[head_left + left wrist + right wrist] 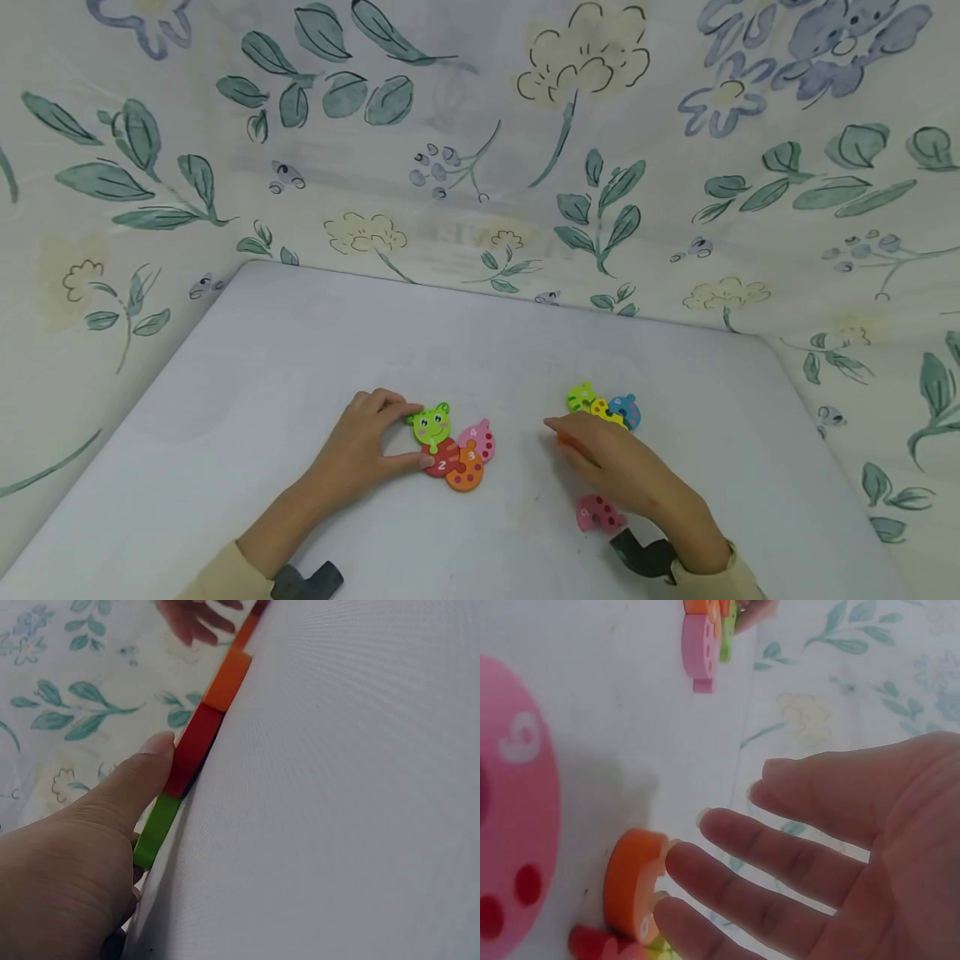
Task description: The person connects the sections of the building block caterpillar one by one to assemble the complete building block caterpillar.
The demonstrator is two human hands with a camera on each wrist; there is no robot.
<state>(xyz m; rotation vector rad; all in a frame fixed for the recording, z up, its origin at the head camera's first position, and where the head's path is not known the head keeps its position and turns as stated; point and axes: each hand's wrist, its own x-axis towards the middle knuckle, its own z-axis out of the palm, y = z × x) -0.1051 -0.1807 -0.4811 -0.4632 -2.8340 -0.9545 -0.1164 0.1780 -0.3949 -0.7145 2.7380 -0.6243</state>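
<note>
My left hand (360, 450) spans the left side of a joined caterpillar puzzle, with a fingertip at the green face piece (431, 427) and the thumb on the red piece (437, 468) numbered 2. Joined on are an orange piece (465, 478) numbered 3 and a pink piece (478, 440) numbered 4. Over on the right, my right hand (630, 467) has loosely extended fingers beside an orange piece (622, 877); contact is hard to tell. Beyond it lie green (579, 397), yellow (599, 408) and blue (626, 411) pieces, partly covered by the hand.
A loose pink piece (597, 513) with red dots lies below the right hand. Everything rests on a white tabletop (345, 333), bordered by floral cloth (450, 217) at the back and sides. Dark wrist devices (643, 556) sit near both sleeves.
</note>
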